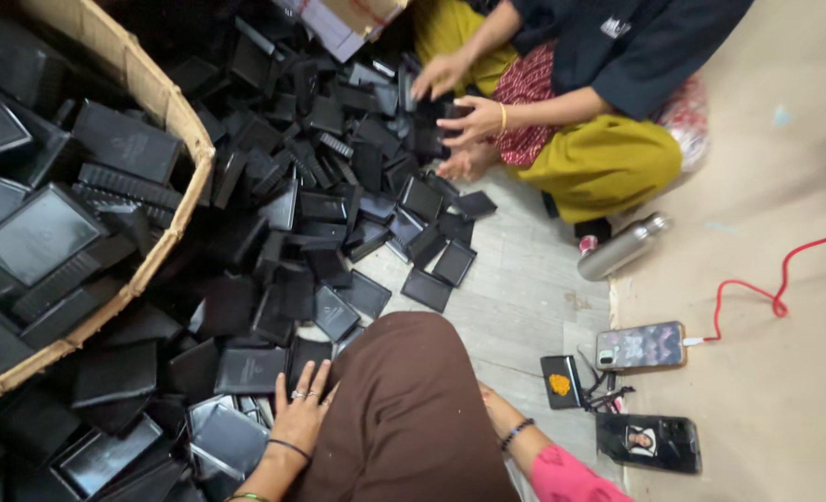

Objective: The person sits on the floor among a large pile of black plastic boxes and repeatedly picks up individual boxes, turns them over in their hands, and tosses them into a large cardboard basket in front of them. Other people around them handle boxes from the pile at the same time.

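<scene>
The left hand (303,402) lies flat, fingers spread, on black cases (245,372) beside the knee (403,400). The right hand is hidden behind the knee; its grip cannot be told. Beyond, a basket (152,102) and a co-worker's hands (459,116) on a case.

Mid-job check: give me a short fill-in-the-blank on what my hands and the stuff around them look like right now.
1. The left hand rests flat on a pile of ____ flat cases.
2. The right hand is hidden behind the ____ clothed knee.
3. The basket of cases stands on the ____ side of the view.
4. A ____ cable plugs into the phone on the floor.

Missing words: black; brown; left; red
</scene>
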`<state>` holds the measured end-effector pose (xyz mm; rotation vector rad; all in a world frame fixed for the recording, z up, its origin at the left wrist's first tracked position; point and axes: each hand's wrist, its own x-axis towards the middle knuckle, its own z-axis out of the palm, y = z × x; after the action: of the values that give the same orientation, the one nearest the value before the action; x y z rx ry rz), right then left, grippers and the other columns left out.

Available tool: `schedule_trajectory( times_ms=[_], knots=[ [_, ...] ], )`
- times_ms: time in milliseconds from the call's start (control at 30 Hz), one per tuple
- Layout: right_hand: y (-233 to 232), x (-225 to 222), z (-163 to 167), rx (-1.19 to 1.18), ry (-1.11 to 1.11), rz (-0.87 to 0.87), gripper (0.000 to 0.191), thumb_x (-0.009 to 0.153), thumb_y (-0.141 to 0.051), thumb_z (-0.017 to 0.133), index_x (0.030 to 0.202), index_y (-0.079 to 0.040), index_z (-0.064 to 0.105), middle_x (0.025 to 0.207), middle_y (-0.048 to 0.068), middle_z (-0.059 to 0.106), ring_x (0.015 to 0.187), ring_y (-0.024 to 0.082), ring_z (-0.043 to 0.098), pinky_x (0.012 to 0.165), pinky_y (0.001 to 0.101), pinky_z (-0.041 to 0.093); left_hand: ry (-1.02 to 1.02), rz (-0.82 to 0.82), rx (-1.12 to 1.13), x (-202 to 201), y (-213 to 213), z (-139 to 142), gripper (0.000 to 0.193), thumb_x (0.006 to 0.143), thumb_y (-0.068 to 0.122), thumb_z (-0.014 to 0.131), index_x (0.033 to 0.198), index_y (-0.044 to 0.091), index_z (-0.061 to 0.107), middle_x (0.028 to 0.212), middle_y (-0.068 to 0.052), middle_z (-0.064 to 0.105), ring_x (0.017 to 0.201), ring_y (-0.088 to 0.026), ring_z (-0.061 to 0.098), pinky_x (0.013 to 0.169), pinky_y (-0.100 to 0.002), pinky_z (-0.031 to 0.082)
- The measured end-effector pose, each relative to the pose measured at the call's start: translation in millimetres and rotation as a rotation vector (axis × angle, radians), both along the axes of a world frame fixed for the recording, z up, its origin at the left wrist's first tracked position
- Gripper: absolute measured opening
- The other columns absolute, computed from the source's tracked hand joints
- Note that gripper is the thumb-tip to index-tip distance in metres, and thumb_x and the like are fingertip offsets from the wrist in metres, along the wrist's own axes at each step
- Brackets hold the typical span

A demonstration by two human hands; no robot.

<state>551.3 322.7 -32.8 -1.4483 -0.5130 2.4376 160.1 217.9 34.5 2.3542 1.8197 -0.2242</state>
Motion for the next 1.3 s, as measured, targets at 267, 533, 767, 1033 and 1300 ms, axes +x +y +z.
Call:
schedule_trajectory(
  times_ms=[267,533,767,1033,1300],
  knots=[
    [119,-112,57,0.458,-0.234,0.545,0.058,0.096,-0.045,0.065,0.140,-0.011,0.045,0.138,0.015,0.059,0.112,0.021,0.062,0.089,0.0421,0.056,0.026,0.179,-0.110,-4,36,-7,0.074,0.092,0.029,0.058,0.157,0.040,0.026,0.171,-0.006,0.008,0.156,-0.027,0.009,0.122,-0.067,0.009],
    [177,-281,90,0.774,-0.468,1.138,0.080,0.100,-0.064,0.061,0.137,0.006,0.055,0.134,0.024,0.068,0.107,0.039,0.078,0.078,0.0432,0.062,-0.097,0.450,0.053,-10,47,40,0.083,0.073,0.044,0.083,0.147,0.043,0.048,0.166,-0.014,0.019,0.154,-0.032,0.016,0.119,-0.070,0.012],
    [152,-305,96,1.311,-0.819,1.123,0.061,0.086,-0.055,0.061,0.133,-0.017,0.067,0.123,0.016,0.072,0.112,0.034,0.070,0.095,0.0466,0.055,-0.542,0.555,0.293,-37,-43,83,0.055,0.074,0.037,0.083,0.120,0.010,0.069,0.150,-0.020,0.045,0.140,-0.038,0.039,0.111,-0.058,0.028],
    [133,-316,125,1.157,-0.896,0.951,0.131,0.064,-0.077,0.080,0.160,-0.009,0.022,0.147,0.030,0.048,0.135,0.042,0.051,0.109,0.0457,0.044,-0.871,0.873,0.629,-64,-145,76,0.025,0.084,0.021,0.078,0.103,0.005,0.075,0.120,-0.020,0.072,0.114,-0.036,0.069,0.099,-0.041,0.052],
    [56,-363,98,1.521,-0.463,0.925,0.120,0.061,-0.054,0.095,0.155,-0.013,0.032,0.145,0.038,0.036,0.129,0.053,0.043,0.102,0.0497,0.045,-1.448,1.195,0.514,-95,-135,13,0.025,0.091,0.020,0.075,0.110,0.003,0.074,0.101,-0.009,0.078,0.091,-0.013,0.072,0.083,-0.025,0.056]
  ],
)
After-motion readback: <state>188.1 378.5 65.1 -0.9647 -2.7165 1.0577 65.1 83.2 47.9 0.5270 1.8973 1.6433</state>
